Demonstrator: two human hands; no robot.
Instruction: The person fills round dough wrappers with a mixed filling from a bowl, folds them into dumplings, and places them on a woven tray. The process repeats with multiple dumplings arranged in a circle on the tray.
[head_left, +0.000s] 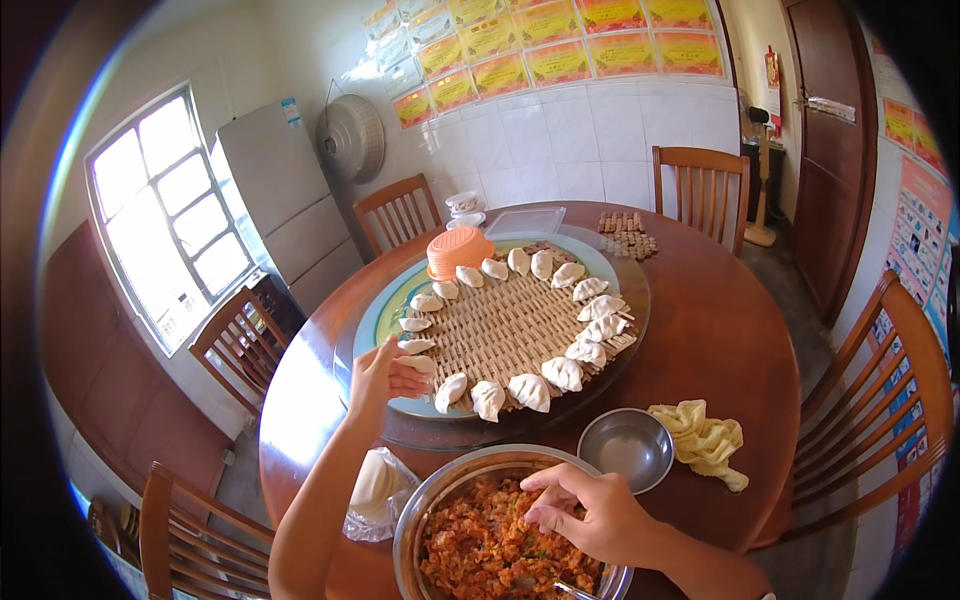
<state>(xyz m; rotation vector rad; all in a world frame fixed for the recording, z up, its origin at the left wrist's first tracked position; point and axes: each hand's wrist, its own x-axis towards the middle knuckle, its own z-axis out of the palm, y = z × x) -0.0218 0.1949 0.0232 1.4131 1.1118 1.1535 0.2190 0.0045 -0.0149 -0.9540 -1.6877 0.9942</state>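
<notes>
My left hand (382, 379) is at the near left edge of a woven bamboo mat (502, 322). Its thumb and fingers are around a white dumpling (416, 364); whether they grip it is unclear. Several more pleated dumplings (529, 391) ring the mat's rim. Over a steel basin (407, 517) of reddish minced filling (480, 540), my right hand (589, 510) hovers with bent fingers apart and nothing in them. A metal utensil handle (574, 590) sticks out of the filling. Left of the basin, a stack of round dough wrappers (375, 480) sits in a plastic bag.
The mat rests on a glass turntable (639, 300) on a round wooden table (720, 330). A steel bowl (626, 450) stands beside a crumpled yellow cloth (701, 442). Behind are an upturned orange basket (459, 251), a clear plastic lid (525, 222) and beaded mats (628, 234). Wooden chairs (892, 420) surround the table.
</notes>
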